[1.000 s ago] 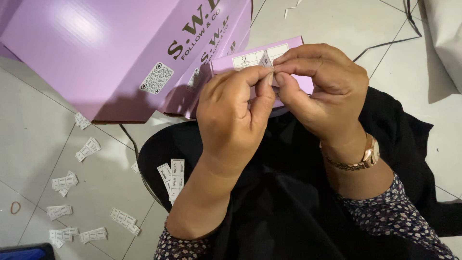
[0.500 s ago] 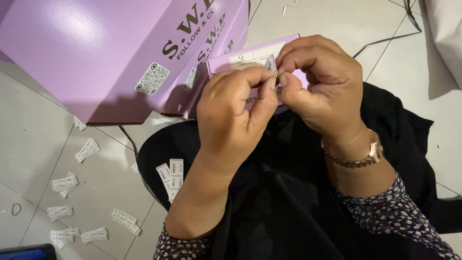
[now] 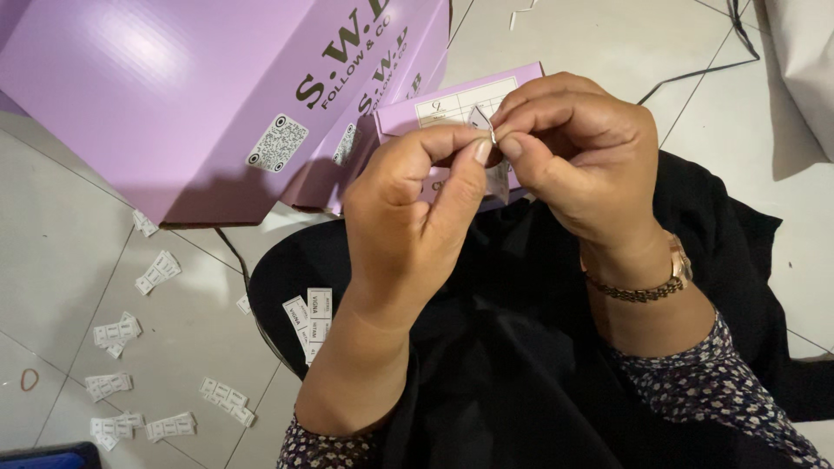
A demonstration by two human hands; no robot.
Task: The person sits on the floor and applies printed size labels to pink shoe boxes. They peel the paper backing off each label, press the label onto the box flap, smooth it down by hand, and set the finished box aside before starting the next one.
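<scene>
**Small label pinched between both hands above a lilac box**

A small white paper label [image 3: 480, 122] sits at the meeting point of both hands, raised over the lap. The left hand [image 3: 415, 208] grips it with thumb and forefinger, its fingers [image 3: 473, 161] clenched on the paper; the right hand [image 3: 578, 152] pinches the same spot from the other side, a bracelet watch [image 3: 647, 282] on its wrist. Just behind the fingers lies a small lilac box [image 3: 452, 104] with a white label on top, partly hidden by the hands. Beyond it lie larger lilac cartons [image 3: 174, 95] on the tiled floor [image 3: 52, 252]. A strip of white labels [image 3: 311, 317] rests on the black cloth [image 3: 504, 347] of the lap. More label strips [image 3: 156, 271] are scattered on the floor to the left, with a rubber band [image 3: 29, 379] near the edge.
</scene>
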